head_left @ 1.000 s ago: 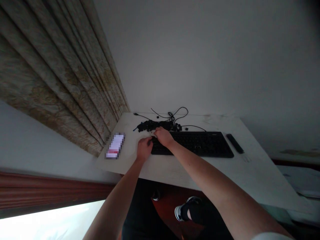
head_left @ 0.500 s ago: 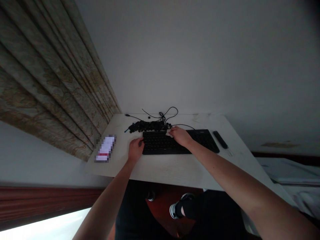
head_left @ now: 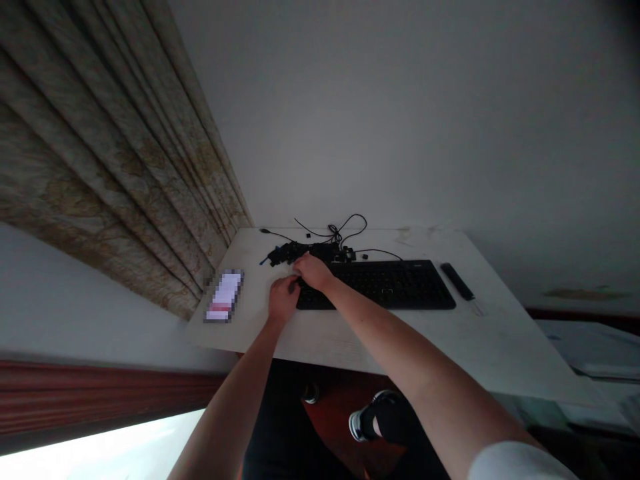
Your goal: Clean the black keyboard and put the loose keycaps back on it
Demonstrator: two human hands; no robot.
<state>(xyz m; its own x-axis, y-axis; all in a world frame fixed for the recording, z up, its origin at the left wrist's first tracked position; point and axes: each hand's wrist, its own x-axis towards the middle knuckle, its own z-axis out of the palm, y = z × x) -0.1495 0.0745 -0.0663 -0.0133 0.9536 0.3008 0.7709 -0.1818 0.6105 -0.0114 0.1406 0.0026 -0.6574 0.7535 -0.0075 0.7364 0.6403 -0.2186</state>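
The keyboard [head_left: 390, 287] extends rightward from my left grip [head_left: 284, 298]; my right grip [head_left: 312, 271] covers its far-left corner; fingers partly hidden, I cannot tell whether either is clamped.

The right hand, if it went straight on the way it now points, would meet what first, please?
Going straight on, the right hand would probably first meet the left end of the pile of small black pieces, though its height is unclear, so it might pass just above them.

Behind a white table [head_left: 425, 340] rises a dimly lit pale wall [head_left: 375, 120], patterned curtain [head_left: 125, 153] left, reddish floor [head_left: 333, 410] below.
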